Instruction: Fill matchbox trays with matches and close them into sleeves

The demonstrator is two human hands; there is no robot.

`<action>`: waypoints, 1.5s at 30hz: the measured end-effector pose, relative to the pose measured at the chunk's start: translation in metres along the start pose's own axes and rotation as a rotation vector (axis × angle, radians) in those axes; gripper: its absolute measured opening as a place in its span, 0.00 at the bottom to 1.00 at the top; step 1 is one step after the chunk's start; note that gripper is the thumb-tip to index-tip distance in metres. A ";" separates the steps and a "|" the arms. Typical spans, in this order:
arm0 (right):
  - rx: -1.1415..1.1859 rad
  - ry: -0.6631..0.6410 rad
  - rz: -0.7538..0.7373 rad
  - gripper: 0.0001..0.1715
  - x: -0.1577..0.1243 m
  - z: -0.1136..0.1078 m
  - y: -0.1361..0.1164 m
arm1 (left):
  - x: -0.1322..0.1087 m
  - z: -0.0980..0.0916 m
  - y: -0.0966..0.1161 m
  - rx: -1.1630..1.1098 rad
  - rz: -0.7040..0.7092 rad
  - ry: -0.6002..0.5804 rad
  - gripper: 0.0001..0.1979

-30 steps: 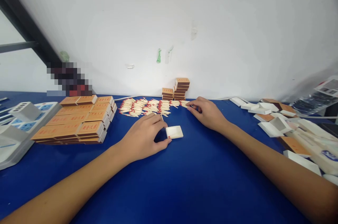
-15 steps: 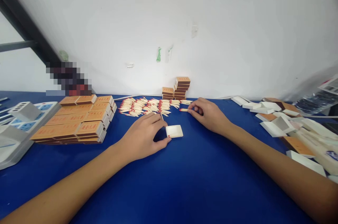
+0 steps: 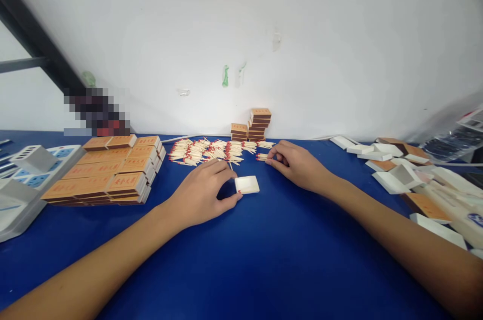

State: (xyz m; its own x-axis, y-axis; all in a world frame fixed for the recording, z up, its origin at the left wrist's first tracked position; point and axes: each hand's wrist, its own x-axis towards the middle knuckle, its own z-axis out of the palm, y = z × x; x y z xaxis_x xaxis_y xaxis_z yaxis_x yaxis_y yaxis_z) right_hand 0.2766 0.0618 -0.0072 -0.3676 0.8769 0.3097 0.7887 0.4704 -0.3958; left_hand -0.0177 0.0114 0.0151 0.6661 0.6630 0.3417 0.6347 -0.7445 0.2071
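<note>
on the blue bench (image 3: 264, 259), the left hand (image 3: 206, 191) is gripping the white tray (image 3: 248, 185) by its left end, risking buckled sides if squeezing too hard. farther off, the right hand (image 3: 292, 164) is pinching several matches (image 3: 261, 157); a loosening pinch would be spilling them near the match pile (image 3: 204, 151).

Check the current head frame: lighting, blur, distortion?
Head view: lighting soft and even over most of the wall, darker toward the upper right; head view: power strip and pale packet look stretched near the edges; head view: pixelated patch masks something at left; head view: match pile fairly sharp, dense parts merging.
</note>
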 end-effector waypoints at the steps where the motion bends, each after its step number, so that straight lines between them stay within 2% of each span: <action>1: -0.003 -0.002 -0.001 0.08 0.000 0.000 0.000 | 0.000 0.000 0.000 0.003 0.001 0.003 0.12; 6: -0.015 -0.039 -0.009 0.08 0.000 0.000 0.002 | 0.000 -0.001 -0.001 0.006 -0.004 0.008 0.12; 11: -0.021 -0.018 -0.046 0.06 -0.001 0.002 0.003 | 0.000 0.000 -0.002 0.013 -0.001 0.019 0.12; 19: 0.011 0.029 -0.014 0.06 -0.001 0.007 0.001 | 0.000 0.000 0.000 0.005 0.003 0.002 0.12; 24: 0.004 0.028 -0.026 0.08 -0.001 0.007 0.000 | 0.000 0.000 0.000 0.009 -0.002 0.002 0.12; 36: 0.011 0.010 0.001 0.06 0.000 0.006 0.001 | 0.000 -0.001 -0.001 0.025 -0.006 0.012 0.12; 39: 0.032 0.000 -0.034 0.07 -0.002 0.001 -0.012 | 0.001 -0.001 -0.001 0.050 -0.027 0.023 0.13; 45: -0.016 0.011 -0.214 0.07 -0.019 -0.002 -0.064 | 0.000 0.000 -0.001 0.076 -0.015 0.055 0.12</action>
State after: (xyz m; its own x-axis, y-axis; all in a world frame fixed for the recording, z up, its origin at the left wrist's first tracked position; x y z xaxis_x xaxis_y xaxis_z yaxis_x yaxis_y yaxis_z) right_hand 0.2338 0.0152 0.0141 -0.5221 0.7562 0.3944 0.7010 0.6439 -0.3065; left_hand -0.0184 0.0123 0.0145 0.6355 0.6669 0.3891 0.6734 -0.7253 0.1433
